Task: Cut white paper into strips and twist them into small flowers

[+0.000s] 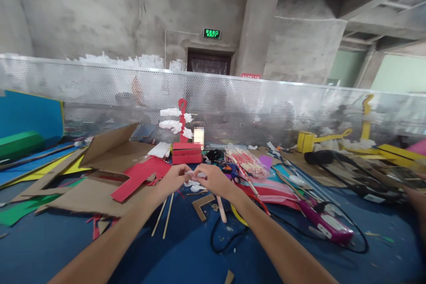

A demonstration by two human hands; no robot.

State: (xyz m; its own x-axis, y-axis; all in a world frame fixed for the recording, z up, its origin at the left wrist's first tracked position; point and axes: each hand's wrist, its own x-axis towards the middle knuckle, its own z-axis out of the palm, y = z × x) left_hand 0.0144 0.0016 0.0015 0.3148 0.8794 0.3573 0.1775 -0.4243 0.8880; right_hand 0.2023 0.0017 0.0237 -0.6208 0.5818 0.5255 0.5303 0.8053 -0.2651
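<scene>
My left hand point(175, 178) and my right hand point(212, 178) meet over the blue table point(186, 253), fingers pinched together on a small white wad of tissue point(194, 174). More white scraps point(195, 186) lie just below the hands. Behind them stands a red cardboard model point(185, 142) with a tall post and white tufts stuck on it. A red cardboard cut-out point(140, 177) lies left of my left hand.
Brown cardboard sheets point(100, 177) and coloured paper cover the left. A bag of sticks point(248, 162), a purple glue gun point(328, 226) with black cable point(229, 235), and yellow cardboard shapes point(333, 140) lie right. A perforated metal screen point(266, 106) bounds the back. Another person's arm point(417, 206) shows at the right edge.
</scene>
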